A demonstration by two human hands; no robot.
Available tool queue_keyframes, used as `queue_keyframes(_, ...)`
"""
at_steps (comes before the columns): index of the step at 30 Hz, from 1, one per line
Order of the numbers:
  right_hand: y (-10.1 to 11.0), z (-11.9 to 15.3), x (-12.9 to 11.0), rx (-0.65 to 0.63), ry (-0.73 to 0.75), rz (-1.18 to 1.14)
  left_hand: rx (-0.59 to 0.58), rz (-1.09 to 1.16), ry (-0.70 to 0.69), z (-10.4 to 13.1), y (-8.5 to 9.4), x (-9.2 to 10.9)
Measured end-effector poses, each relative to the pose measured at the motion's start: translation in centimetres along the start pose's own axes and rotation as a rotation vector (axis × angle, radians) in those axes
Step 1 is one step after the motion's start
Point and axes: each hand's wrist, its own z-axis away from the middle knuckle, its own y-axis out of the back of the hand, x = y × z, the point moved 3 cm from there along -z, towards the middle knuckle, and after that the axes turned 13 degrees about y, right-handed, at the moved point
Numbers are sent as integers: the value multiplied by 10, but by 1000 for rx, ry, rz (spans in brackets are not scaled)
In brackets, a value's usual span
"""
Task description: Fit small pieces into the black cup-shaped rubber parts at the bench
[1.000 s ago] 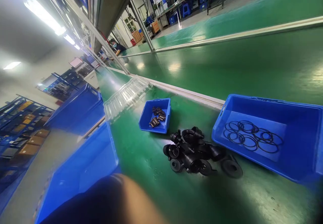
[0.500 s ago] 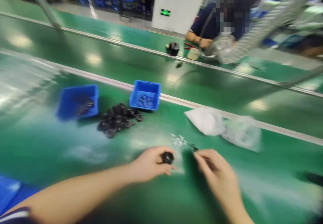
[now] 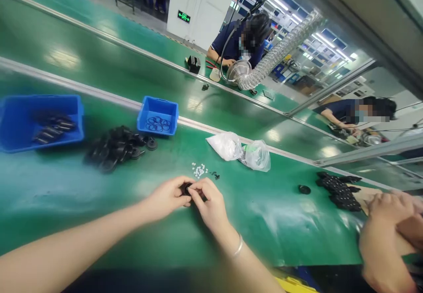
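My left hand (image 3: pixel 169 198) holds a small round black plastic part (image 3: pixel 185 190) between thumb and fingers, low over the green bench. Against that part, the pinched fingertips of my right hand (image 3: pixel 209 201) meet its open side. Whatever lies in that pinch is too small and covered to make out. Just beyond both hands, small white pieces (image 3: pixel 199 170) are scattered on the bench. Beside them on the right are several tiny black pieces (image 3: pixel 215 175).
Black round parts (image 3: pixel 114 147) are heaped left, near a large blue bin (image 3: pixel 15 127) and a smaller blue bin (image 3: pixel 155 130) with black rings. Plastic bags (image 3: pixel 228 146) lie beyond my hands. At right are a black disc (image 3: pixel 304 190), black parts (image 3: pixel 340 191) and another person's hands (image 3: pixel 386 213).
My right hand has moved left from beside the small pieces to the black part in my left hand. The view has swung right, bringing another person's hands into sight.
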Motion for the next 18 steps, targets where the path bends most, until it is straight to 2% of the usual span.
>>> queue_keyframes(11, 0, -5, 0, -18, 25, 29, -30, 82, 4, -6, 3, -14)
queue_keyframes(18, -1, 2, -3, -59, 168, 147, 18, 12, 24, -6, 5, -11)
